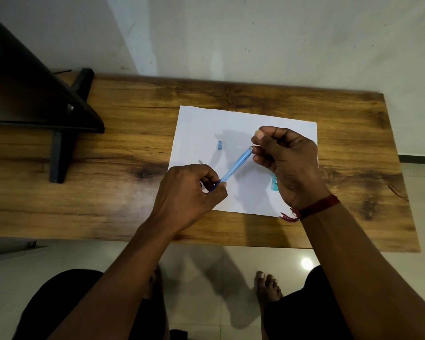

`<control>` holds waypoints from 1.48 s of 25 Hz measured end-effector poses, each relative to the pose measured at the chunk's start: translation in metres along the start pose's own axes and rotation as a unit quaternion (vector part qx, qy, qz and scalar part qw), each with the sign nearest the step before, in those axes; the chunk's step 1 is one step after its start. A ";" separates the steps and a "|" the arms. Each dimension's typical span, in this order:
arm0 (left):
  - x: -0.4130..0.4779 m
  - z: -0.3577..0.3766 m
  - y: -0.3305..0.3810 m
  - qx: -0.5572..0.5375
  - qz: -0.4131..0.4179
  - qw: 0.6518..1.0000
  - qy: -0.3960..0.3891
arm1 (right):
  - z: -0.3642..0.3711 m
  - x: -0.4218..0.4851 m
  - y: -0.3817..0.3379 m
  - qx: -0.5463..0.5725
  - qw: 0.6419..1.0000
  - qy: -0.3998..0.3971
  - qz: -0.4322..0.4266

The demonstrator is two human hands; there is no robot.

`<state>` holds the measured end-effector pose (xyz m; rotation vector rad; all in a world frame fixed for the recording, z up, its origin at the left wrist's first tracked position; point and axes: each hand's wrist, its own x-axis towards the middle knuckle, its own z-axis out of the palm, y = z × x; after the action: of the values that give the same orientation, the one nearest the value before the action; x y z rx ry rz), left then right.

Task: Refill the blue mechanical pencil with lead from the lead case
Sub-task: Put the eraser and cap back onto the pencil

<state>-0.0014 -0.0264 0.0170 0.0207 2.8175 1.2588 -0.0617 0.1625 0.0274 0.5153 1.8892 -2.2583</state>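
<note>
With the left hand (189, 190), pinched the lower end of the blue mechanical pencil (236, 165), clamped tight round the barrel; with the right hand (287, 163), pressed fingertips together right at the raised top end, apparently on a lead, though too thin to make out for certain. Held the pencil slanted in the air above the white paper (231, 119), touching nothing below. Judged the job about midway: seemingly uncapped already, seemingly feeding lead into the barrel, not yet closed up. Had broad room on the wooden surface (133, 155): bare wood leftward up to the dark stand (59, 106), bare wood rightward too, with the near edge just behind the wrists and the far edge against the wall. Worked well inside the paper's borders, good for catching and spotting any dropped lead. Had the lead case (274, 184) lying on the paper under the right palm, mostly hidden and close enough to be knocked. Had a small blue cap-like piece (220, 145) farther out on the paper, apart from both hands, and a tiny pale bit (200, 161) just beyond the left knuckles, too small to identify.
</note>
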 end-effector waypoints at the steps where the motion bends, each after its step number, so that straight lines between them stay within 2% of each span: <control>1: 0.000 0.000 0.000 0.002 -0.002 1.000 0.000 | 0.000 0.000 0.000 0.004 1.000 -0.002 0.001; 11: 0.001 0.003 -0.001 0.011 -0.007 1.000 0.002 | 0.000 0.003 0.004 -0.004 1.000 -0.014 -0.016; 23: 0.000 0.003 0.001 0.002 0.010 1.000 0.009 | -0.003 0.003 0.006 0.037 0.999 -0.023 -0.009; 37: 0.001 -0.001 -0.007 -0.016 0.017 0.999 0.030 | 0.016 -0.003 0.005 -0.001 0.999 -0.036 -0.001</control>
<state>-0.0024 -0.0316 0.0122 0.0291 2.8578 1.3334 -0.0604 0.1461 0.0265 0.4274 1.8587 -2.2431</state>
